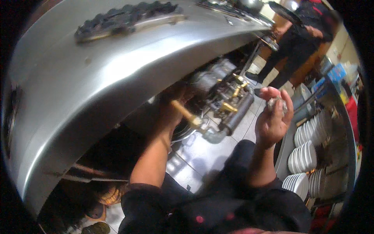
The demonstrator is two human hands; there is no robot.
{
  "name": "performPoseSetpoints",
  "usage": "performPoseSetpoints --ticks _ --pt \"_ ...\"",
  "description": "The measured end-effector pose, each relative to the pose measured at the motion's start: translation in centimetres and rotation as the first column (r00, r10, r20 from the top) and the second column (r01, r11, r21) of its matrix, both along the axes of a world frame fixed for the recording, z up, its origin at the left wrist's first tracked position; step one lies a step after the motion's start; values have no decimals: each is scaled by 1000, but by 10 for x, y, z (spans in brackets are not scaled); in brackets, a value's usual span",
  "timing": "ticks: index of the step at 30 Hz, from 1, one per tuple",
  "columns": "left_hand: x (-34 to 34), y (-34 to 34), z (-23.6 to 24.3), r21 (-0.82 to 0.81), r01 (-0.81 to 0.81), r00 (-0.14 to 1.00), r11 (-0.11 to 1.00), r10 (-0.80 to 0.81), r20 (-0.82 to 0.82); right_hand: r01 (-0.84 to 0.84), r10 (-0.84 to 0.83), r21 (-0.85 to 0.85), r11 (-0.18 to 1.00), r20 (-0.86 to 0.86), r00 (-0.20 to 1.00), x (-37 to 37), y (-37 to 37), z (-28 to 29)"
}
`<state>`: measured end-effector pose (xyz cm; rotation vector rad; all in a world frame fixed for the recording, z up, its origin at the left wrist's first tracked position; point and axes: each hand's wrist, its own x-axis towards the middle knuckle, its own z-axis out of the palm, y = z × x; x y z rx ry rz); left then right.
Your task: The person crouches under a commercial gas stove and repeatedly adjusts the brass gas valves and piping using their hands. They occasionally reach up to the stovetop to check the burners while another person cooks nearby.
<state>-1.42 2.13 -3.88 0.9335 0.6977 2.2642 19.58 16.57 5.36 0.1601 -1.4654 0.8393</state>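
Note:
My left forearm reaches in beneath the steel cooktop (117, 66). There my left hand (176, 102) is in shadow beside the gas pipework, its fingers hidden. A copper-coloured pipe stub (181, 109) with a brass fitting crosses in front of it. From the fitting, a grey elbow (215, 135) leads to a dark gas manifold pipe (239, 113) carrying brass valves (230, 107). Right of the pipe, my right hand (271, 124) is raised, palm up, fingers curled around a small crumpled pale wad (276, 104). I cannot tell what the wad is made of.
Stacks of white plates (303, 156) fill a metal shelf on the right. A person in dark clothes (302, 45) stands at the far right, holding a dark pan (286, 13). A black burner grate (128, 19) lies on the cooktop. Pale floor tiles (185, 171) show below.

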Motion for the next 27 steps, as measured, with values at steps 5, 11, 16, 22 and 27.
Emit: performPoseSetpoints --ticks 5,11,16,22,27 --pt "35 31 -51 -336 -292 907 896 147 -395 -144 456 -639 755 355 816 13 36 -66" --pt "78 43 -21 -313 -247 952 917 169 -254 -352 790 -773 527 293 538 7 37 -106" --pt "101 47 -8 -339 -363 910 868 251 -331 -443 845 -762 473 249 473 9 40 -113" --pt "117 63 -20 -391 -262 958 882 190 -213 -477 834 -773 418 119 538 0 20 -118" --pt "121 68 -23 -386 -291 952 875 225 -208 -338 735 -790 512 200 648 -2 21 -116"
